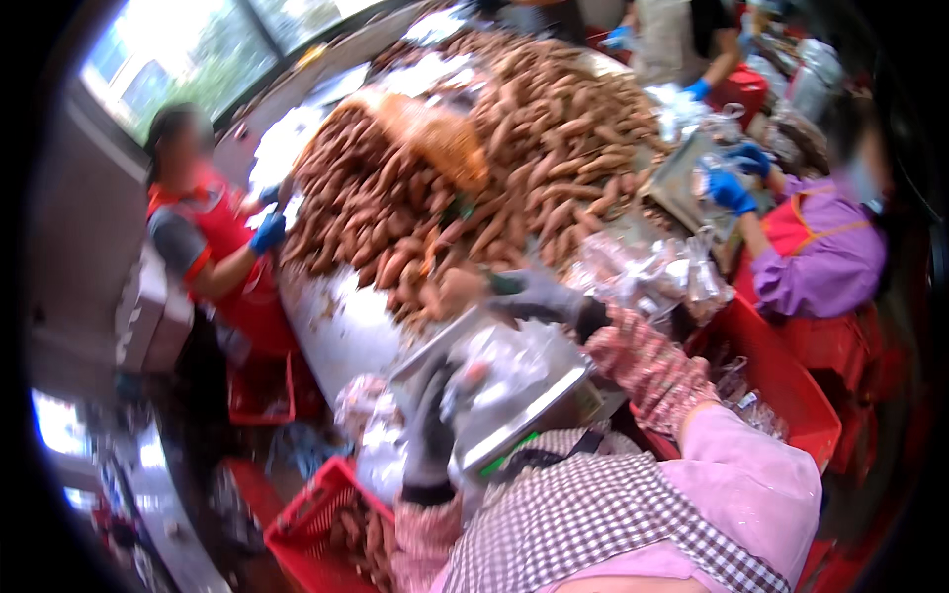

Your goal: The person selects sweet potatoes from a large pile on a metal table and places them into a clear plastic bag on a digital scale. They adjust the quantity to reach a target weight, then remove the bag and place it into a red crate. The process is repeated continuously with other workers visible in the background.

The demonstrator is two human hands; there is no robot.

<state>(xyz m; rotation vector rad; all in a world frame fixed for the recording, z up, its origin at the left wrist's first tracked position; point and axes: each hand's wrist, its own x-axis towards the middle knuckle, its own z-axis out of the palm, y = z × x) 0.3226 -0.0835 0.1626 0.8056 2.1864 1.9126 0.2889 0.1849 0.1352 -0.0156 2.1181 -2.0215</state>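
My left hand, in a grey and black glove, grips the near-left side of a clear plastic bag. The bag lies spread over a metal weighing pan in front of my body. A small reddish piece shows through the film, too blurred to name. Beyond the pan, my gloved right hand reaches to the near edge of a heap of sweet potatoes. Its fingers are at a blurred sweet potato; motion blur hides whether they hold it.
An orange mesh sack lies over the heap on the metal table. Filled clear bags lie at right. Red crates flank me. A person in a red apron stands left; a person in purple sleeves works right.
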